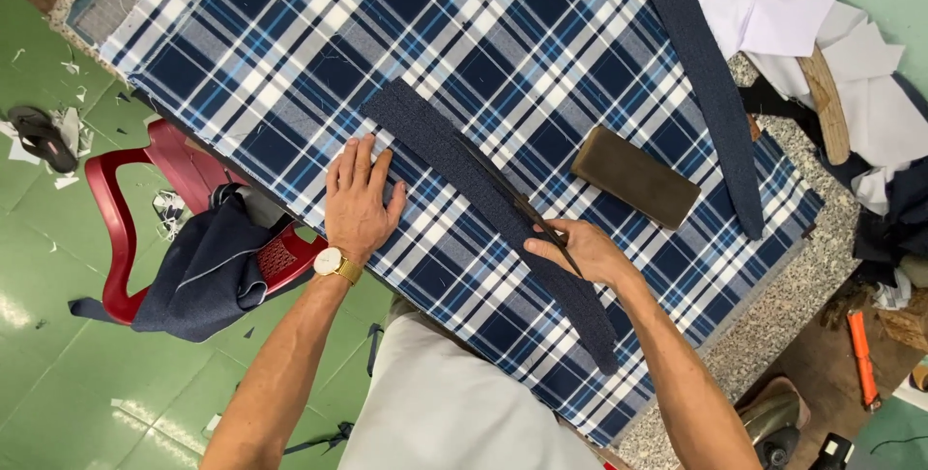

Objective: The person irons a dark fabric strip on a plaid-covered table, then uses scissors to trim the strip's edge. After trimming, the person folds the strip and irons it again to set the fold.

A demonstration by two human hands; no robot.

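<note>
1. Green flooring (58,364) surrounds a worktable spread with a navy, white and pale-blue plaid cloth (290,35), seen from above.
2. On that plaid lies a long, dark navy curved strip of fabric (435,136), running diagonally from the cloth's middle down toward its near edge.
3. Dark-handled scissors (517,201) rest along this strip, blades pointing up the strip and away from the person.
4. At the scissors' handles, the right hand (585,249) has its fingers curled through and around the handle, pinching the tool; the strip passes directly under this hand and continues beyond the wrist.
5. Just beside the strip's upper end, the left hand (360,201) lies flat on the plaid, fingers spread and pressed down, holding nothing; a gold wristwatch (332,262) sits on its wrist.
6. Near the scissors' far side, a brown rectangular block (635,176) lies on the plaid, apart from the strip.
7. Beyond the block, a 2nd long navy strip (710,83) stretches toward the far corner.
8. White cut fabric pieces (783,15) are heaped at the table's far right.
9. Left of the table, a red plastic chair (126,228) carries draped navy cloth (208,272); a black sandal (43,136) lies on the floor.
</note>
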